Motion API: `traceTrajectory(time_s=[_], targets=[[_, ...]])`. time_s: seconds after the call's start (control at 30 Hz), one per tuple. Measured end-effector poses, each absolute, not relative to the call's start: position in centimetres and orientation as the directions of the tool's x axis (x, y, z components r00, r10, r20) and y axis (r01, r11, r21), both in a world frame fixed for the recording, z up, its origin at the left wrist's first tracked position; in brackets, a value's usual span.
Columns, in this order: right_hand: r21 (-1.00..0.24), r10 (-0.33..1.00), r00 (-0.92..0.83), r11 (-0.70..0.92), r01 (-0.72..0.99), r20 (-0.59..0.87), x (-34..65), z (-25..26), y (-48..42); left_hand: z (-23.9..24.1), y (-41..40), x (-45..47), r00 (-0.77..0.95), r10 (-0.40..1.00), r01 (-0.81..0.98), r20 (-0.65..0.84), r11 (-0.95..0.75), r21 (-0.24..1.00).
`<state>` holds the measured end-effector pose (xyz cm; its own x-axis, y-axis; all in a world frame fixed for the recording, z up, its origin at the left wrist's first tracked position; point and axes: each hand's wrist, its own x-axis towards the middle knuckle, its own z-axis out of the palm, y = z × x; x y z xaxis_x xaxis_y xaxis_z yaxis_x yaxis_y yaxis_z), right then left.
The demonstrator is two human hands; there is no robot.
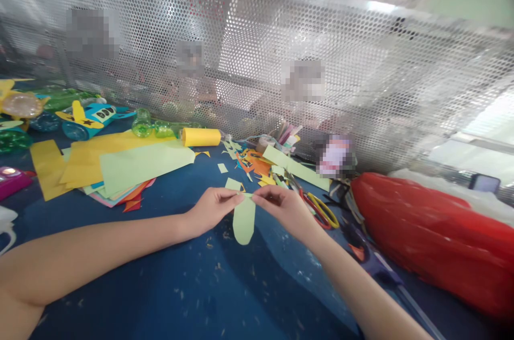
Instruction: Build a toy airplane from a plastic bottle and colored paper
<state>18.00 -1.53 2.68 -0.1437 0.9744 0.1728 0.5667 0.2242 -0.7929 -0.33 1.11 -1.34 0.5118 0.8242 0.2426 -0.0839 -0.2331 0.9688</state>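
Observation:
Between my two hands hangs a light green paper cutout (244,222) with a rounded lower end. My left hand (212,209) pinches its upper left corner between thumb and fingers. At the upper right corner, my right hand (283,206) grips it the same way, and the top edge looks folded over. Just right of my right hand lie scissors (325,210) with yellow and red handles. Paper scraps (252,163) in green, orange and yellow are scattered beyond my fingers.
Coloured paper sheets (144,166) lie at left, near a bottle wrapped in yellow paper (201,137) and a bottle plane (96,118). On the right are a glue gun (373,265), a red bag (433,227) and a phone (335,155). A perforated metal screen (249,35) stands behind.

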Motion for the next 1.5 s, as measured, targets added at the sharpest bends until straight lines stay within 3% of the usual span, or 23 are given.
traceTrajectory(time_s=[0.43, 0.9, 1.17, 1.5], targets=[[-0.876, 0.972, -0.174, 0.218, 0.43, 0.156, 18.1, 2.6, -1.3, -1.5, 1.3, -0.4, 0.532, 0.793, -0.085, 0.296, -0.298, 0.951], [-0.879, 0.965, -0.196, 0.244, 0.41, 0.176, 18.2, 2.4, -1.2, -1.4, 1.4, -0.4, 0.546, 0.777, -0.104, 0.313, -0.307, 0.946], [-0.867, 0.963, -0.19, 0.256, 0.426, 0.192, 18.3, 1.9, -1.2, -2.0, 1.6, -0.1, 0.47, 0.839, -0.166, 0.274, -0.22, 0.961], [-0.872, 0.936, -0.244, 0.329, 0.363, 0.252, 18.3, 1.8, -1.3, -1.5, 1.3, -0.2, 0.461, 0.811, -0.211, 0.359, -0.293, 0.933]])
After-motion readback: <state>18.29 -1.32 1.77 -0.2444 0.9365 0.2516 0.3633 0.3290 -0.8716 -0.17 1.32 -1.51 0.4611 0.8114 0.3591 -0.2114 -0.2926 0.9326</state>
